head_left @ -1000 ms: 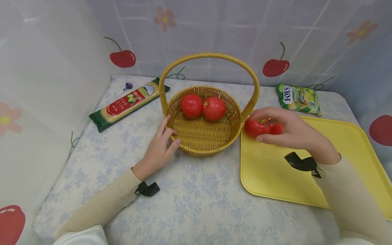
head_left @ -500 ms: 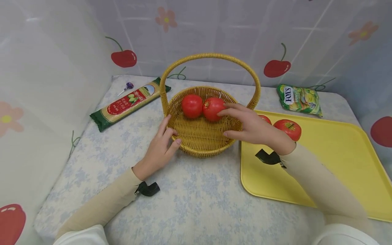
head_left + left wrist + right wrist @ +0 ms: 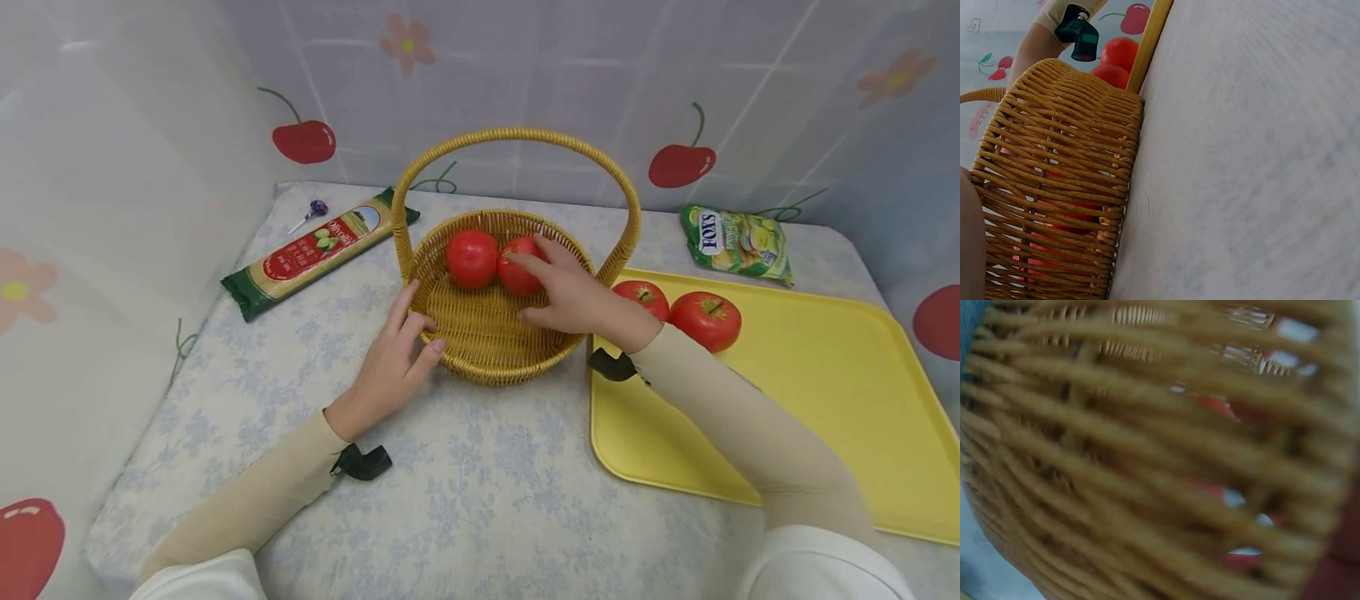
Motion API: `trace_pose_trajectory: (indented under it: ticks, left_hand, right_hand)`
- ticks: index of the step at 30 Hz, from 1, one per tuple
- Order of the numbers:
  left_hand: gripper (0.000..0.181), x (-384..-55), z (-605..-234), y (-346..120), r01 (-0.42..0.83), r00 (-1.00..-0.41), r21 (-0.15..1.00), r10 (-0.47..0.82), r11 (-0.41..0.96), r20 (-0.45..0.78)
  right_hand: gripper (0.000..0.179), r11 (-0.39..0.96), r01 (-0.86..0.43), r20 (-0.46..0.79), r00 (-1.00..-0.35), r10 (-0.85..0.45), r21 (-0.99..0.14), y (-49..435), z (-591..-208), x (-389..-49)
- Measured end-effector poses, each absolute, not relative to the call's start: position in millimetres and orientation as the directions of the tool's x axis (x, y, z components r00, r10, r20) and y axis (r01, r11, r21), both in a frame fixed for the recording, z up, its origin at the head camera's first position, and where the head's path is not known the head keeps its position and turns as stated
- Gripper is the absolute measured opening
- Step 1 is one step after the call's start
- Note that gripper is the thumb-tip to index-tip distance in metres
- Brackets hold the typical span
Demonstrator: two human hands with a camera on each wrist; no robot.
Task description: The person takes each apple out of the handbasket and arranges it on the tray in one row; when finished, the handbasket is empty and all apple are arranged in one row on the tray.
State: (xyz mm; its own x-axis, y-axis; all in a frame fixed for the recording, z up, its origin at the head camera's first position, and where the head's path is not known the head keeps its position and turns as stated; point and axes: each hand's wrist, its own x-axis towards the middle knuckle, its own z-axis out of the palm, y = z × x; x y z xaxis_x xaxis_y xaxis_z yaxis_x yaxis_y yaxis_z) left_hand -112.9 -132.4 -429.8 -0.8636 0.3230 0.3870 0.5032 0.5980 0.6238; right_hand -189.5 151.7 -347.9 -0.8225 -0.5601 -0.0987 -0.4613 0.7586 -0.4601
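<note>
A yellow wicker basket (image 3: 491,371) with a tall arched handle stands mid-table. My left hand (image 3: 382,367) holds its near left rim, fingers and thumb bent over the edge. Two round red fruits lie inside along the back: one smooth red fruit (image 3: 471,259) and a pomegranate (image 3: 517,282) on the right. Over the right rim reaches my right hand (image 3: 572,293), its fingers spread on the pomegranate's top and side, partly covering it. Its thumb is apart, over the basket floor. The right wrist view shows mostly blurred basket weave (image 3: 1116,444).
A yellow tray (image 3: 787,417) lies right of the basket, bearing two red apples (image 3: 705,321). Behind it is a green candy bag (image 3: 738,243). A pasta pack (image 3: 318,254) and a lollipop (image 3: 310,215) lie at the back left. Patterned curtains (image 3: 525,75) stand close around the table.
My right hand has moved left from the apples on the tray, over the basket rim and onto the pomegranate. Both apples now show. The left hand and basket have stayed put.
</note>
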Motion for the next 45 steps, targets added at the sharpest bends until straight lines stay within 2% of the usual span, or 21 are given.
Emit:
trace_pose_trajectory:
  ticks: [9,21,25,35,45]
  left_hand:
    - [0.076,-113.0,-429.1,-131.5,0.516,-0.856,0.620,0.331,0.591,0.397]
    - [0.076,-112.6,-428.2,-131.3,0.527,-0.849,0.612,0.333,0.590,0.411]
    - [0.074,-112.4,-429.4,-131.8,0.524,-0.851,0.614,0.329,0.590,0.410]
    - [0.073,-112.4,-431.0,-133.5,0.515,-0.857,0.617,0.326,0.596,0.400]
    - [0.071,-112.7,-430.9,-133.6,0.506,-0.862,0.622,0.325,0.597,0.389]
  right_hand:
    - [0.078,0.782,-0.417,-0.107,-0.850,-0.516,-0.463,146.7,-355.5,-203.9]
    - [0.038,0.758,-0.468,0.071,-0.867,-0.493,-0.454,143.9,-366.7,-209.5]
    - [0.032,0.752,-0.480,0.093,-0.864,-0.495,-0.452,143.1,-368.3,-209.2]
    - [0.044,0.696,-0.421,-0.024,-0.846,-0.532,-0.582,144.3,-366.7,-203.0]
    - [0.064,0.728,-0.376,-0.105,-0.848,-0.520,-0.573,142.3,-367.8,-206.2]
